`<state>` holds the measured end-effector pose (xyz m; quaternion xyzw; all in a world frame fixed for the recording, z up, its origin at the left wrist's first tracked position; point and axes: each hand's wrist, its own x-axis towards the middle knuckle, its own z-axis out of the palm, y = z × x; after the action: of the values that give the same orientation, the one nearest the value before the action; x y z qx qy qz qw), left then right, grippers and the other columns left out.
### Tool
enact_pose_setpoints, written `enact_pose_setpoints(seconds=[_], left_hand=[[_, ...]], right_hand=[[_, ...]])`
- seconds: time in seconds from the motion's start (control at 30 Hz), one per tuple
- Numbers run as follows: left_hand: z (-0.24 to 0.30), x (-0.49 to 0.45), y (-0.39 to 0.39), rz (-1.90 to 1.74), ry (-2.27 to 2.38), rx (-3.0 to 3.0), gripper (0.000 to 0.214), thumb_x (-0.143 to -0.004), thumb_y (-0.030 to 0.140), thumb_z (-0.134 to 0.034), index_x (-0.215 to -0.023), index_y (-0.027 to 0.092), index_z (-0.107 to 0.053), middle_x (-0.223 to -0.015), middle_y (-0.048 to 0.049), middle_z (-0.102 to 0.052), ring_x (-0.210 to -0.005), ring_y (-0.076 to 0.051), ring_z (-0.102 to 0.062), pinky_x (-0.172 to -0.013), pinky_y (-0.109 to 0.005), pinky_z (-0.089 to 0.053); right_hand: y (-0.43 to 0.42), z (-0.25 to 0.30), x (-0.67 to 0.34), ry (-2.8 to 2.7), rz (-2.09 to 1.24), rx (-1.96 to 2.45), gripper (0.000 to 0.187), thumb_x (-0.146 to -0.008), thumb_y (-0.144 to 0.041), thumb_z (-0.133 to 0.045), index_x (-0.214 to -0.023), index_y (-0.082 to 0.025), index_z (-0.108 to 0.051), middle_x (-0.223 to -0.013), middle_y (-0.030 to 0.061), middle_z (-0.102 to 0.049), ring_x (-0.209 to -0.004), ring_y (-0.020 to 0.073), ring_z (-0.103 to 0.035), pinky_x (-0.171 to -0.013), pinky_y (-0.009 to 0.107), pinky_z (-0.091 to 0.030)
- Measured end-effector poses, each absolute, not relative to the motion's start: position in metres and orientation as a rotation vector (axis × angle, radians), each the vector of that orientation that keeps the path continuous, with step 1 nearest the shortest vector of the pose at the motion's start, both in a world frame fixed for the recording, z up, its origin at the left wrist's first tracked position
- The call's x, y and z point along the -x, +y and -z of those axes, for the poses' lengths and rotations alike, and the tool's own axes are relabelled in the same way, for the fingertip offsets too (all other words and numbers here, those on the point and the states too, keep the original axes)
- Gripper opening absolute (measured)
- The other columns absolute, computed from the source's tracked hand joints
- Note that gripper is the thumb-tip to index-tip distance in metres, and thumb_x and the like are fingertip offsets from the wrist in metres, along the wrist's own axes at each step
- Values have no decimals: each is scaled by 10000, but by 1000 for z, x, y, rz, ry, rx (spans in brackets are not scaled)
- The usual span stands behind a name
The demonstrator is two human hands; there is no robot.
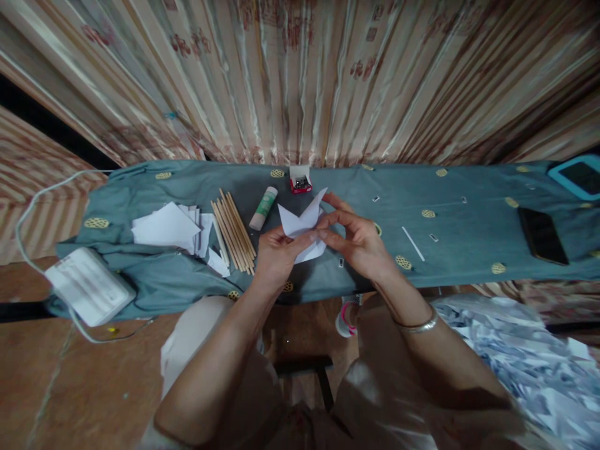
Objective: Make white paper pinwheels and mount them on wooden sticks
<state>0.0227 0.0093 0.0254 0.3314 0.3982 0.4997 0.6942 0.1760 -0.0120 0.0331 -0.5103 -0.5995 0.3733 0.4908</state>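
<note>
Both hands hold a folded white paper piece [300,226] just above a narrow table draped in blue-grey cloth [459,219]. My left hand [276,253] pinches its lower left edge. My right hand [354,234] grips its right side with thumb and fingers closed on it; a metal bangle sits on that wrist. To the left of the paper lie a bundle of thin wooden sticks [234,231], a glue stick [263,207] and a stack of white paper sheets [169,228].
A small red and white box [300,180] stands behind the paper. A white strip [413,244] and small scattered bits lie right of my hands. A black phone [542,235] and a teal-cased tablet [579,176] are far right. A white adapter [87,286] sits at left; crumpled paper [529,362] lies at lower right.
</note>
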Motion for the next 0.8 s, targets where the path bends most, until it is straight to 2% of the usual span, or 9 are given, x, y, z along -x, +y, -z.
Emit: enact_pose_setpoints(seconds=[0.3, 0.4, 0.5, 0.6, 0.7, 0.8], left_hand=[[-28, -20, 11, -1102, 916, -730, 367, -427, 335, -947, -695, 155, -772, -677, -18, -746, -593, -134, -644, -628, -257, -523], [-29, -19, 11, -1093, 897, -716, 371, -429, 351, -950, -689, 157, -771, -681, -20, -752, -587, -130, -648, -623, -249, -523], [-28, -18, 12, -1090, 883, -714, 353, -455, 348, -942, -707, 164, -777, -710, -25, -763, -596, -132, -659, -654, -258, -534], [-27, -17, 12, -1076, 892, -726, 349, -460, 343, -935, -708, 159, -774, -698, -28, -757, -589, -142, -658, -656, -273, -535], [-26, -16, 12, -1046, 910, -753, 354, -448, 346, -934, -682, 147, -760, -658, -22, -737, -558, -137, -634, -592, -257, -506], [-26, -16, 12, -1021, 917, -765, 361, -439, 347, -937, -672, 142, -753, -646, -17, -727, -544, -123, -613, -571, -243, -489]], right_hand=[[-11, -30, -172, -1357, -897, 1238, 112, -759, -325, -761, -809, -250, -696, -1437, 30, -561, -1443, 237, -395, -1210, 438, -253], [-12, -28, -170, -1298, -849, 1265, 205, -717, -356, -798, -837, -244, -675, -1457, 46, -535, -1398, 237, -449, -1189, 428, -297], [-10, -25, -170, -1240, -821, 1264, 417, -661, -396, -844, -1001, -240, -661, -1465, 86, -515, -1347, 247, -497, -1138, 424, -372], [-7, -24, -171, -1204, -923, 1241, 598, -630, -452, -863, -1138, -229, -640, -1297, 96, -644, -1202, 239, -601, -1039, 397, -465], [-7, -28, -171, -1145, -1178, 1203, 522, -615, -490, -861, -1033, -224, -698, -1032, 45, -742, -936, 204, -686, -880, 350, -544], [-9, -34, -171, -1054, -1327, 1204, 444, -574, -471, -882, -908, -218, -735, -874, 7, -749, -761, 169, -675, -753, 311, -557]])
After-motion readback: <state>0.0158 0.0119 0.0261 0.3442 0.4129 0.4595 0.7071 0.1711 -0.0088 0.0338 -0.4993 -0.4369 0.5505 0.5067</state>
